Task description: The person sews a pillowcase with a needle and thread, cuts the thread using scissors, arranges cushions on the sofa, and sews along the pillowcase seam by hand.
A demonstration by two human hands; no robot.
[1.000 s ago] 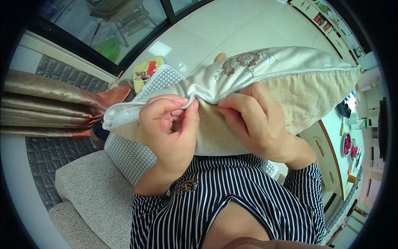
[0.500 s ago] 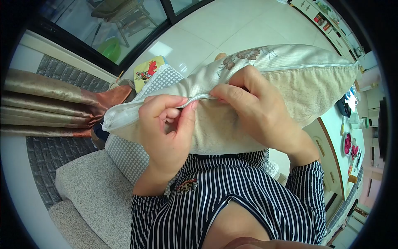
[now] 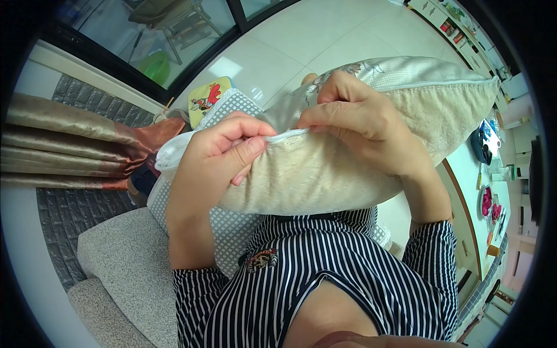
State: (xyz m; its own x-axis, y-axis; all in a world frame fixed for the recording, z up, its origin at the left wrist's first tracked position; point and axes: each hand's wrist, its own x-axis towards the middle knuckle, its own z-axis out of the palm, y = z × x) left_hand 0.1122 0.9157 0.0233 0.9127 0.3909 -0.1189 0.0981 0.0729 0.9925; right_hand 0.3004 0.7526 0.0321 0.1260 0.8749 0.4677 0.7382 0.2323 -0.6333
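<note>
A cushion (image 3: 325, 177), beige and plush on the near side and pale with brown flowers on the far side, lies across my lap. A white zipper (image 3: 288, 136) runs along its top seam. My left hand (image 3: 223, 151) pinches this seam between thumb and fingers, left of the middle. A short stretch of zipper away, my right hand (image 3: 362, 122) is closed on the same zipper with its thumb and forefinger. Its fingers hide whether a slider is between them. At the left end of the cushion, white fabric (image 3: 168, 155) bulges out beside the zipper.
Under the cushion is a dotted cover (image 3: 226, 229) on a grey sofa (image 3: 130, 267). A yellow printed stool seat (image 3: 210, 95) stands ahead, left of the tiled floor (image 3: 325, 40). A curtain (image 3: 69, 145) hangs at left. On the right, a table (image 3: 467, 185) holds several small things.
My left hand has turned, its wrist swinging left and its thumb now over the seam. My right hand has risen slightly, and the cushion's right end has shifted up and left.
</note>
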